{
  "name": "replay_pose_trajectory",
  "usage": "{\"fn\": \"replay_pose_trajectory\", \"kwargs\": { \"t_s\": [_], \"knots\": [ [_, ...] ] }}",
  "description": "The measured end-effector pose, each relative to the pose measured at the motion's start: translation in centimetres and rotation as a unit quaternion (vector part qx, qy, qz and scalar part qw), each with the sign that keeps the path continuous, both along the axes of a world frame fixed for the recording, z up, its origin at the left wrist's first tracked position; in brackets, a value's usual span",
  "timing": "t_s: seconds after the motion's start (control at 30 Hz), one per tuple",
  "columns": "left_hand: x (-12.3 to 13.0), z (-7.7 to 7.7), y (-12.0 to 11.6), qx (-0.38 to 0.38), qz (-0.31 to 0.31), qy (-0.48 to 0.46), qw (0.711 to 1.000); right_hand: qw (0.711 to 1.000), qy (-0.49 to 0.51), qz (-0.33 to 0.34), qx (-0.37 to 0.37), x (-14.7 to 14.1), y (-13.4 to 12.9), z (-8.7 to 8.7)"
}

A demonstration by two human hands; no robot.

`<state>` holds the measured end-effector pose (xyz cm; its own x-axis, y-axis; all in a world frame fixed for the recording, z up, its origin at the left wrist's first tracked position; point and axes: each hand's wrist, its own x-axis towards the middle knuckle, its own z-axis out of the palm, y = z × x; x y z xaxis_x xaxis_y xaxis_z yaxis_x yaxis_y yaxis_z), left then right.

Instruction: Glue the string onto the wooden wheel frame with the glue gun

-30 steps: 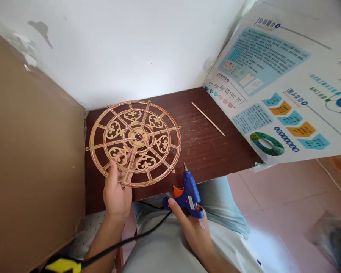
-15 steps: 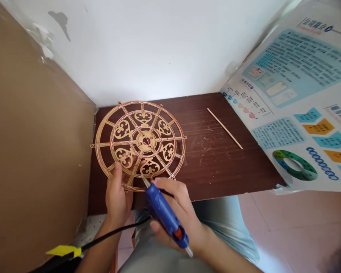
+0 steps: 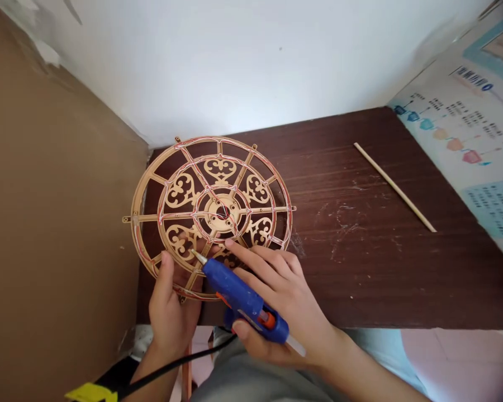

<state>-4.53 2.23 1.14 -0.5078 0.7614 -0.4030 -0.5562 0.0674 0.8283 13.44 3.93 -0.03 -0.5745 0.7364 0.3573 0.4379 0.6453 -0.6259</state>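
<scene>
A round, gold openwork frame (image 3: pixel 222 158) with scroll patterns and red and white wires along its rings is held tilted above the brown table. My left hand (image 3: pixel 171 312) grips its lower left rim, thumb on top and fingers partly seen through the openings. In my right hand (image 3: pixel 280 290) is a blue glue gun (image 3: pixel 238 290), its metal tip over the lower left part of the frame. A clear glue stick juts from the gun's rear. My right index finger reaches to the frame's inner ring near the hub.
A thin wooden stick (image 3: pixel 396 187) lies on the dark brown table (image 3: pixel 327 167), with glue strands left of it. Brown board stands at left, a white wall behind, a printed poster (image 3: pixel 452 117) at right. A black cable with a yellow tag (image 3: pixel 93 392) crosses my left forearm.
The camera view has moved closer to the table. The glue gun's tip has shifted left over the frame, and my right index finger has stretched out to the inner ring.
</scene>
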Motion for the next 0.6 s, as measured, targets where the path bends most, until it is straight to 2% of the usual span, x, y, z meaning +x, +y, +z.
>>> {"fn": "replay_pose_trajectory", "kwargs": {
  "t_s": [0.2,0.27,0.37,0.53,0.6],
  "knots": [
    [-0.8,0.3,-0.3,-0.013,-0.062,-0.072,0.995,0.999,0.017,0.016,-0.048,0.0,1.0,0.3],
    [-0.9,-0.1,-0.8,-0.019,-0.063,-0.092,0.994,0.998,0.026,0.016,-0.049,0.0,1.2,0.5],
    [-0.7,-1.0,-1.8,0.023,-0.043,-0.080,0.996,0.998,0.026,0.021,-0.055,-0.1,1.5,0.9],
    [0.1,-2.3,-3.3,0.059,-0.120,-0.061,0.989,0.997,0.047,0.025,-0.057,-0.4,1.5,1.1],
    [0.4,-2.4,-3.7,0.059,-0.125,-0.061,0.989,0.997,0.065,0.024,-0.045,-0.6,1.3,1.1]
  ]
}}
